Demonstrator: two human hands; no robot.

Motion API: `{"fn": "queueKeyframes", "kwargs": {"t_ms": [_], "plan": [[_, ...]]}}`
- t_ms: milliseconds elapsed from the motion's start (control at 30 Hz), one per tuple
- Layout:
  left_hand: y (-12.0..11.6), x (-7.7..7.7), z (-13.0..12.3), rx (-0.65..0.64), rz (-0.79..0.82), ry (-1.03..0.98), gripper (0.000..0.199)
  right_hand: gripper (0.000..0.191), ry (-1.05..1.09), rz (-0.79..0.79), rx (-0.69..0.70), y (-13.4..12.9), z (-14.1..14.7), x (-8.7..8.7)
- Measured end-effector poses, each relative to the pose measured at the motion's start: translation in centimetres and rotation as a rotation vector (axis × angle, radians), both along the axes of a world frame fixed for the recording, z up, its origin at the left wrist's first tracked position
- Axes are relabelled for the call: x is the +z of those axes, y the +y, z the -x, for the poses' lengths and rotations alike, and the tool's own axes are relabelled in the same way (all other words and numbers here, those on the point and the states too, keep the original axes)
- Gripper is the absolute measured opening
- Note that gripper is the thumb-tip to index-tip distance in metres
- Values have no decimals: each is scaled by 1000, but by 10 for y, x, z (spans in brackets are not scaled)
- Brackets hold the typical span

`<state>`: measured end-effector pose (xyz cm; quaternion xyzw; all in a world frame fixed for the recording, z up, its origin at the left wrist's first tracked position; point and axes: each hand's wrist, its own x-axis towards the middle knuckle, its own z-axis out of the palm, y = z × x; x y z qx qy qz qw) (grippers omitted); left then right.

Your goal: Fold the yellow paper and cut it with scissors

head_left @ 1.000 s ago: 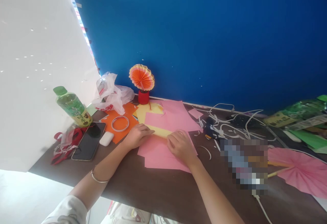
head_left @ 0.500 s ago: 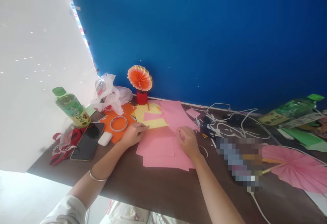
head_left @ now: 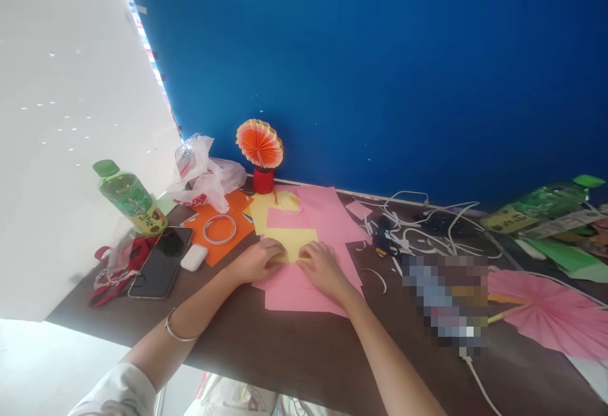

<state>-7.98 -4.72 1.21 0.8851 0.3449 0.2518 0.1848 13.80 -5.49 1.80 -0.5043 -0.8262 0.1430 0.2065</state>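
Note:
A small sheet of yellow paper (head_left: 292,239) lies over the pink paper sheets (head_left: 304,296) in front of me. My left hand (head_left: 259,260) is closed on its near left part, fingers curled in. At the near right part, my right hand (head_left: 322,268) grips the same sheet with bent fingers. The fingertips hide portions of the near edge, so I cannot tell whether it is folded there. Just behind lies a pink paper strip (head_left: 285,218), on top of more yellow paper (head_left: 259,213).
Left of my hands are orange paper (head_left: 240,232), a tape roll (head_left: 220,230), a white case (head_left: 194,257), a phone (head_left: 161,264) and a green-capped bottle (head_left: 130,197). A round paper fan (head_left: 259,144) stands behind. White cables (head_left: 413,232) and a pink pleated fan (head_left: 555,315) lie right.
My right hand has moved left and onto the yellow paper. The yellow sheet has come nearer me and turned straighter. My left hand has shifted slightly right and nearer.

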Motion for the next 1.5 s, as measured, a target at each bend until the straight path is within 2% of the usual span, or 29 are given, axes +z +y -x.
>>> {"fn": "queueKeyframes", "kwargs": {"t_ms": [167, 267, 367, 467, 567, 733, 1033, 1300, 1500], "plan": [[1, -2, -3, 31, 47, -33, 15, 11, 17, 10, 51, -2, 0, 4], [2, -1, -2, 1, -10, -37, 7, 13, 10, -42, 148, -3, -2, 8], [3, -2, -1, -33, -83, -10, 12, 17, 21, -67, 197, -5, -3, 11], [1, -2, 0, -61, -117, 37, 16, 19, 81, 20, 169, -6, -2, 12], [-1, -1, 0, -86, -89, 48, 17, 13, 149, 125, 139, -6, -3, 12], [-2, 1, -2, -30, -9, 4, 13, 9, 213, 200, 125, -4, -4, 6], [1, 0, -4, -49, 7, -22, 6, 2, 158, 145, 126, -5, -3, 5], [1, 0, -4, -55, 35, -58, 16, 8, 102, 154, 116, -7, -1, 8], [1, -1, -5, -48, 37, -55, 10, 4, 111, 147, 124, -10, -1, 10]]}}
